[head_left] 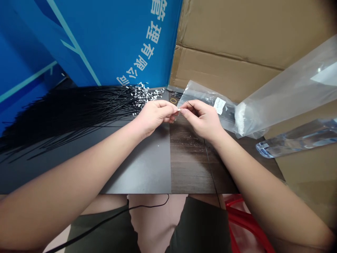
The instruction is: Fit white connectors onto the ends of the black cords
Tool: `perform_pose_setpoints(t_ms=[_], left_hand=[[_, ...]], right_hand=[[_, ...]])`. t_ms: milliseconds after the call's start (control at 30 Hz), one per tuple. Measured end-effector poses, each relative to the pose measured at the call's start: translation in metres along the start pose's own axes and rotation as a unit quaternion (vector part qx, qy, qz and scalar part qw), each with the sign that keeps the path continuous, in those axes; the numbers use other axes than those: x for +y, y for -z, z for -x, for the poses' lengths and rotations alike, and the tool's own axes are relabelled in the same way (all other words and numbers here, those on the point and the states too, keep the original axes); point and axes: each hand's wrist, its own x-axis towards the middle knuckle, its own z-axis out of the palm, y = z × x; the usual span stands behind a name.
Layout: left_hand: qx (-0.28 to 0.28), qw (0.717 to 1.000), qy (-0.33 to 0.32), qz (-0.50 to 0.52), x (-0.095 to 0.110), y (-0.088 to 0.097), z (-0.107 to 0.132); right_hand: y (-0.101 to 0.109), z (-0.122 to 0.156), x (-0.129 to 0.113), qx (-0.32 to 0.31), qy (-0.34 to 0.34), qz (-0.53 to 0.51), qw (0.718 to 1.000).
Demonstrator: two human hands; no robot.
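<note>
Taking our hands as the clock's centre, with 12 straight ahead, our left hand (155, 117) and right hand (202, 119) meet over the middle of the bench (139, 168). The fingers (168, 112) of both hands are clenched in a tight pinch on a small white tab (179, 110), held just above the bench. A thin black wire (207, 154) trails below our right hand toward 5 o'clock. Our fingers hide the tab's far side, so we cannot tell whether the wire joins it.

The tab looks tiny, light and perhaps slick, so we judge it safest held flat between the fingertips, not by an edge. The wire looks light and springy and could whip or snag, so a hold close to the tab seems steadiest.

At 10 o'clock, a big bundle of similar black wires (79, 116) fans across the bench, its white tabs (143, 95) near our left hand. A clear plastic bag (207, 102) with a white label (219, 105) lies just beside our right hand at 1 o'clock. A larger clear bag (284, 95) sits at 2 o'clock and a clear plastic tube (297, 138) at 3 o'clock. These hem our movement on both sides, while the bench's near edge runs at 6 o'clock, under our forearms.
</note>
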Motion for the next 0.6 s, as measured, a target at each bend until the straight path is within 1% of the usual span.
perform_pose_setpoints(t_ms=[100, 233, 400, 500, 600], left_hand=[[-0.004, 1.0, -0.007, 0.001, 0.0003, 0.0005, -0.0002], [0.001, 1.0, 0.001, 0.022, 0.0004, 0.0008, 0.0004], [0.014, 0.999, 0.013, 0.037, 0.0004, 0.0014, -0.0001], [0.018, 0.999, 0.019, 0.035, 0.0005, 0.0014, -0.0005], [0.019, 0.999, 0.02, 0.031, 0.0007, 0.001, -0.0003]], right_hand=[[-0.0016, 0.0007, -0.0007, 0.0, -0.023, -0.02, 1.0], [-0.0048, 0.0, -0.0015, 0.007, -0.072, -0.09, 0.993], [-0.0081, -0.0027, 0.0009, -0.01, -0.125, -0.196, 0.973], [-0.0093, -0.0038, 0.0026, -0.011, -0.136, -0.236, 0.962], [-0.0089, -0.0046, 0.0017, -0.015, -0.141, -0.245, 0.959]])
